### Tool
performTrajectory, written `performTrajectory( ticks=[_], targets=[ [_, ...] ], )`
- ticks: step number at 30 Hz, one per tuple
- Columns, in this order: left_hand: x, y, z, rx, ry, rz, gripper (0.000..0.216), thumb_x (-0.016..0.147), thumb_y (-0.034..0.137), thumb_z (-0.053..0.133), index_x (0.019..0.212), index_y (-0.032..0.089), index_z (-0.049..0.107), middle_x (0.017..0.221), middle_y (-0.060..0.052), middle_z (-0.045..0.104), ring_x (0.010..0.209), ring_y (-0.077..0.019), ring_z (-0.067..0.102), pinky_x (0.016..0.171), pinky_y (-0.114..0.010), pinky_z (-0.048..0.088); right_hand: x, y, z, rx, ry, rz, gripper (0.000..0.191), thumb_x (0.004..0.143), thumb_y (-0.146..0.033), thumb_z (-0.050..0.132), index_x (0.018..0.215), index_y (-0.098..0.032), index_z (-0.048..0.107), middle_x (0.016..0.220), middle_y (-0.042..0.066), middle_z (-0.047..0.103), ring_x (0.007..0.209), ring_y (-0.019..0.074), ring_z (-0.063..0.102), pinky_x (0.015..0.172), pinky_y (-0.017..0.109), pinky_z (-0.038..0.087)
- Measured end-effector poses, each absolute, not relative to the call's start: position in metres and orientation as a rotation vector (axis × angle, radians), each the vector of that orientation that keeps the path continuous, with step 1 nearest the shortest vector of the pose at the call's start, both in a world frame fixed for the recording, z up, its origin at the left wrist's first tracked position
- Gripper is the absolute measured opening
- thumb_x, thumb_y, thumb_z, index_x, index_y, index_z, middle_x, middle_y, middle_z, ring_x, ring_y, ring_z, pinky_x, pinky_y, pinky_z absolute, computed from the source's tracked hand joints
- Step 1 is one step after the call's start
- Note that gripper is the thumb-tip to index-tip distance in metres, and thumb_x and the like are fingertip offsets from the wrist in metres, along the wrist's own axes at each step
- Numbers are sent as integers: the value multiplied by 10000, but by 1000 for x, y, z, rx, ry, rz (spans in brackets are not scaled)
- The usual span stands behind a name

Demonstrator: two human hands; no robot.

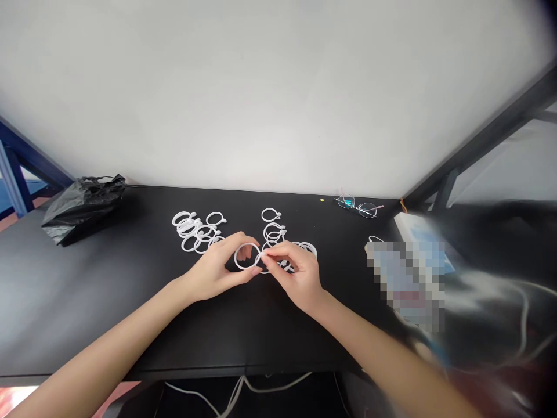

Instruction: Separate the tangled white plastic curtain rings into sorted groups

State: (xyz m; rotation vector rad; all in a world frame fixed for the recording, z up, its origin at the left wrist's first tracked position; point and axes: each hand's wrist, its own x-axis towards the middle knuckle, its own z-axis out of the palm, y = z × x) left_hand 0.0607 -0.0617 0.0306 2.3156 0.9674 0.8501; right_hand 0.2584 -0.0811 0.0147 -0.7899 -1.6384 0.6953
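A white curtain ring (236,261) is held up over the black table, its round opening facing me. My left hand (217,264) curves around it, with thumb at its lower edge and fingers behind the upper edge. The thumb and fingertips of my right hand (298,270) pinch its right side, where a small eyelet seems to be; the fingertips partly hide that spot. Behind my left hand lies a loose pile of similar white rings (187,225) with little eyelets. More white rings (273,232) lie behind and under my right hand, some hidden by it.
A black plastic bag (85,206) sits at the table's left end. Eyeglasses (357,207) rest near the wall at the right. A white box (418,232) and a blurred-out flat object (404,284) lie at the far right. Pale cables (237,395) hang below the front edge.
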Motion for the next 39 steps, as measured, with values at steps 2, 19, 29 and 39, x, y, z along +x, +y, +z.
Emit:
performTrajectory(
  ticks=[2,19,29,39],
  targets=[
    [59,-60,30,2380,984,778,249,923,359,561,1105,189,542,857,-28,575,783,-165,570,729,-288,485,259,-80,15,-809,-1658,730,53,880,-184,646,900,-203,692,820,32,696,715,146,672,659,273,592],
    [6,-6,2,2616,1514,622,410,920,568,493,1075,197,576,957,-97,692,936,-286,614,869,-425,442,260,-78,12,-928,-1724,784,109,898,-195,579,867,-207,683,845,37,694,774,156,655,628,260,551],
    [5,-5,-1,2652,1543,609,368,923,531,501,1026,193,602,1012,-101,662,921,-277,596,871,-420,436,264,-74,9,-946,-2022,642,74,831,-146,673,811,-203,631,789,16,676,752,169,630,755,323,517],
    [24,-20,16,2710,1402,790,233,964,403,487,1035,204,585,1081,-97,643,1012,-270,578,931,-433,419,263,-72,4,-899,-2285,522,178,836,-69,629,755,-211,558,714,-8,634,735,170,565,882,384,457]
  ],
)
